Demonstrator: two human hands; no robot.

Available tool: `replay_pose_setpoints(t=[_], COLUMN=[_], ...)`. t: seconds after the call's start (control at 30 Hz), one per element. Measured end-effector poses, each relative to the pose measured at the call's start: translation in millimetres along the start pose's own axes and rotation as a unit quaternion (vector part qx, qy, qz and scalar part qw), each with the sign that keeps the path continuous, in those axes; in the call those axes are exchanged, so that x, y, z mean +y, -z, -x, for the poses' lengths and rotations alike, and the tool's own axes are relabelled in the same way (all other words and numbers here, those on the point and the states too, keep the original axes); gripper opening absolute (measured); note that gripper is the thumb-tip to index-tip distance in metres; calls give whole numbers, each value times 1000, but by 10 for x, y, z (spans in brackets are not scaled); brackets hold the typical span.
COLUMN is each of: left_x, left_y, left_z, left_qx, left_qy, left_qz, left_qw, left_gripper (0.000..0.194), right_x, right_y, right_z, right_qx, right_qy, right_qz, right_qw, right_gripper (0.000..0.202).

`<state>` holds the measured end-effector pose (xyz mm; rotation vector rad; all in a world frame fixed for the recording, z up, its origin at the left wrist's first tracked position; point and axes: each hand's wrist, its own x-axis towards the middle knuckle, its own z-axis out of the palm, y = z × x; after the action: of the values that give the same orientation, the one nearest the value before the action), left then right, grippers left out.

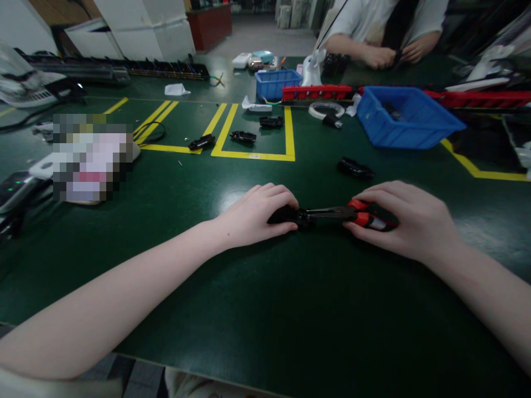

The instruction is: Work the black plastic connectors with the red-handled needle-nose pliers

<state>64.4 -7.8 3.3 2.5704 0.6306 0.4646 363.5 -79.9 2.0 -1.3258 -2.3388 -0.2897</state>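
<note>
My left hand [265, 213] grips a small black plastic part [306, 218] close to the green tabletop, its fingers covering the left end. In my right hand [406, 218] are long-nose pliers [363, 215] with red and black handles. The jaws point left and their tips meet the exposed end of the black part; whether they pinch it I cannot tell. Just beyond my right hand lies another black part [355, 167]. Farther off, similar black parts rest around the yellow tape: one [202, 142] on the left, one [243, 136] in the middle and one [271, 121] behind.
A large blue bin [409, 130] stands at the back right, near a tape roll [326, 110]. Behind it runs a red rack [317, 92], beside a smaller blue bin [277, 84]. A blurred phone-like object [95, 166] is at left. Across the table sits a person [381, 33].
</note>
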Motion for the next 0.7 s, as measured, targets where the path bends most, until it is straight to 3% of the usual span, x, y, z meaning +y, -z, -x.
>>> replay_pose_setpoints(t=[0.47,0.7], left_x=[-7,8], left_y=[4,0], left_z=[11,31], left_qx=[2,10], left_qy=[-12,-19], left_qz=[20,11], left_qw=[1000,1000], left_gripper=[26,45], right_x=[36,35], right_y=[-37,-17], right_z=[8,-8], right_qx=[1,26], right_qy=[19,-54], right_qz=[6,-38], right_qw=[1000,997], right_gripper=[30,25])
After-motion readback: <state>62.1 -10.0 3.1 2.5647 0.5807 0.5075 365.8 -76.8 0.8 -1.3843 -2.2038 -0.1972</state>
